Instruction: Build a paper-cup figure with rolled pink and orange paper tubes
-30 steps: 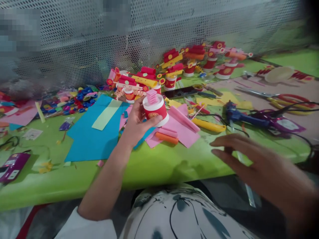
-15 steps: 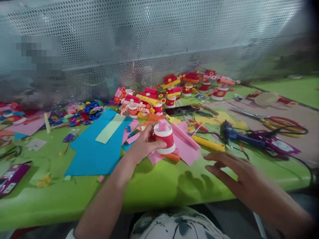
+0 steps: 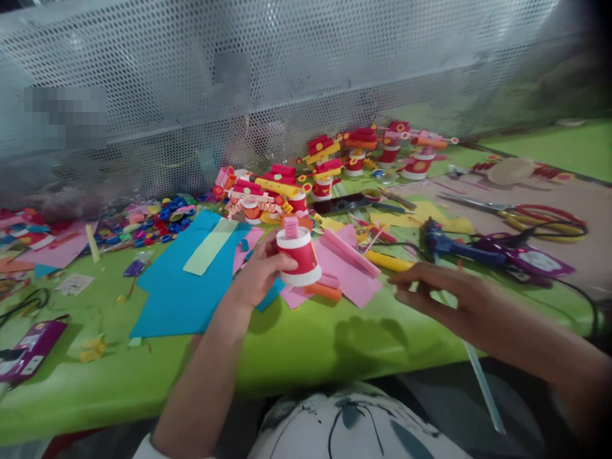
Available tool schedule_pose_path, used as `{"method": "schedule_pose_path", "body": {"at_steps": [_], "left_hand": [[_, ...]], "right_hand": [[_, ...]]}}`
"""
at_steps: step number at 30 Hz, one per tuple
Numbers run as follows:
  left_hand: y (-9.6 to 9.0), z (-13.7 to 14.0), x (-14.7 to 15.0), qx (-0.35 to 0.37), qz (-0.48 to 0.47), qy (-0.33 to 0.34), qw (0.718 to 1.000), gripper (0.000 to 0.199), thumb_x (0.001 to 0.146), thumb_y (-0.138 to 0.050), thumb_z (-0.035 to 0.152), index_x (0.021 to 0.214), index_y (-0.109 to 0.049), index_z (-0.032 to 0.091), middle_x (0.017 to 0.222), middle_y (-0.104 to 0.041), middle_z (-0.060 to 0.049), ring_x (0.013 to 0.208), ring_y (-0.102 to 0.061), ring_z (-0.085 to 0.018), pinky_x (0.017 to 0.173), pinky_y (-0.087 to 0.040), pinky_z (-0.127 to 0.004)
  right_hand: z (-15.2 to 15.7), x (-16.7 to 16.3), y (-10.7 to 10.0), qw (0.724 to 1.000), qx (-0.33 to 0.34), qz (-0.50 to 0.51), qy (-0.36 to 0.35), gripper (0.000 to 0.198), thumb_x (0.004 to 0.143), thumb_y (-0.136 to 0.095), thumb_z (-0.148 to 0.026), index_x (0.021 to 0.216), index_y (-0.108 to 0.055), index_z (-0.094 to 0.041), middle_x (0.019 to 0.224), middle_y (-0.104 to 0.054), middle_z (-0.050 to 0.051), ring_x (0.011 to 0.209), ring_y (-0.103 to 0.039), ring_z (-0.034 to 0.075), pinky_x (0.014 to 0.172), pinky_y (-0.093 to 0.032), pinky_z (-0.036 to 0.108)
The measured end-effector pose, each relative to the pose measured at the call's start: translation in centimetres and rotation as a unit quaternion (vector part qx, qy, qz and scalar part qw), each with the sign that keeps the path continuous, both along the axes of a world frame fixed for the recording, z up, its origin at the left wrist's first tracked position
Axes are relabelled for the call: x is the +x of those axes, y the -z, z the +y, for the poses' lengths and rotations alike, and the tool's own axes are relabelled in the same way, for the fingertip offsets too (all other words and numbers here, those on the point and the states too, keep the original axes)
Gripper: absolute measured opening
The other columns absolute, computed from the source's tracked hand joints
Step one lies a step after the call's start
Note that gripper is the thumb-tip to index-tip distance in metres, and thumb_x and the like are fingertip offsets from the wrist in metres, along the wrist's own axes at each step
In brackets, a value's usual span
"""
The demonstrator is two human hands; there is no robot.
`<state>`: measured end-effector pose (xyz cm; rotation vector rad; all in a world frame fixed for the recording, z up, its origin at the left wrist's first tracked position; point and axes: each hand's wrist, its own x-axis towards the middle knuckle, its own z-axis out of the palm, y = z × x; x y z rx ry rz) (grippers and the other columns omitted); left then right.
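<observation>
My left hand (image 3: 261, 271) is closed round a small red-and-white paper cup (image 3: 299, 255), held upright just above the table. A pleated pink paper strip (image 3: 291, 227) stands up from the cup's top. My right hand (image 3: 433, 293) is a little to the right, its fingers and thumb apart with nothing seen between them. Behind that hand runs a long translucent stick (image 3: 480, 376), which reaches down past the table edge. The blue glue gun (image 3: 459, 245) lies just beyond my right hand. Pink paper (image 3: 354, 280) and an orange paper roll (image 3: 324, 292) lie beside the cup.
Blue sheets (image 3: 176, 293) with a pale green strip (image 3: 210, 245) lie left. Finished-looking cup figures (image 3: 322, 185) stand at the back before a perforated metal screen (image 3: 306, 70). Scissors (image 3: 521, 213) lie right. A purple device (image 3: 36, 347) sits at the left front.
My left hand has lifted the cup slightly and moved it left. My right hand stays near the same place, its fingers a little closer together. The camera view has shifted slightly.
</observation>
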<state>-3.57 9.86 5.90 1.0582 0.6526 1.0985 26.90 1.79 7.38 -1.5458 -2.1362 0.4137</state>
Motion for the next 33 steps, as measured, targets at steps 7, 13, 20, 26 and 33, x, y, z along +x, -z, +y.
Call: {"method": "schedule_pose_path", "body": {"at_steps": [7, 13, 20, 26, 33], "left_hand": [[-0.2, 0.8, -1.0, 0.029, 0.010, -0.074, 0.997, 0.041, 0.063, -0.071, 0.012, 0.103, -0.069, 0.021, 0.086, -0.071, 0.001, 0.076, -0.061, -0.017, 0.068, -0.045, -0.029], [-0.2, 0.8, -0.8, 0.027, 0.010, -0.084, 0.996, 0.043, 0.066, -0.070, 0.014, 0.107, -0.067, 0.023, 0.093, -0.072, 0.002, 0.083, -0.064, -0.018, 0.074, -0.046, -0.030], [-0.8, 0.6, -0.7, 0.019, -0.006, -0.092, 0.996, 0.043, 0.064, -0.073, 0.014, 0.106, -0.066, 0.022, 0.096, -0.072, 0.000, 0.088, -0.065, -0.019, 0.076, -0.047, -0.031], [-0.4, 0.4, -0.6, 0.007, 0.003, -0.069, 0.998, 0.042, 0.064, -0.074, 0.014, 0.105, -0.067, 0.022, 0.095, -0.072, 0.001, 0.086, -0.064, -0.019, 0.076, -0.047, -0.031], [0.1, 0.4, -0.8, -0.010, 0.056, -0.045, 0.997, 0.053, 0.067, -0.078, 0.016, 0.118, -0.064, 0.025, 0.109, -0.073, -0.003, 0.100, -0.064, -0.024, 0.088, -0.049, -0.037]], "right_hand": [[2.9, -4.4, 1.2, 0.988, -0.062, -0.133, -0.044, 0.062, 0.094, -0.052, -0.059, 0.145, -0.051, -0.022, 0.133, -0.067, 0.015, 0.110, -0.070, 0.035, 0.089, -0.057, 0.052], [4.9, -8.9, 2.1, 0.965, -0.021, -0.231, -0.126, 0.068, 0.091, -0.061, -0.041, 0.151, -0.045, -0.012, 0.138, -0.063, 0.021, 0.120, -0.064, 0.041, 0.098, -0.051, 0.056], [6.2, -7.8, 2.3, 0.987, -0.069, -0.116, -0.090, 0.071, 0.083, -0.063, -0.031, 0.151, -0.046, -0.019, 0.135, -0.065, 0.018, 0.115, -0.066, 0.036, 0.096, -0.052, 0.052], [9.5, -4.6, 1.2, 0.975, -0.191, 0.064, -0.096, 0.071, 0.088, -0.061, -0.055, 0.149, -0.047, -0.020, 0.107, -0.073, 0.010, 0.090, -0.070, 0.023, 0.075, -0.060, 0.036], [11.7, -3.8, 0.5, 0.994, -0.094, 0.027, -0.045, 0.065, 0.085, -0.066, -0.048, 0.143, -0.052, -0.022, 0.122, -0.070, 0.014, 0.105, -0.069, 0.030, 0.088, -0.058, 0.046]]}}
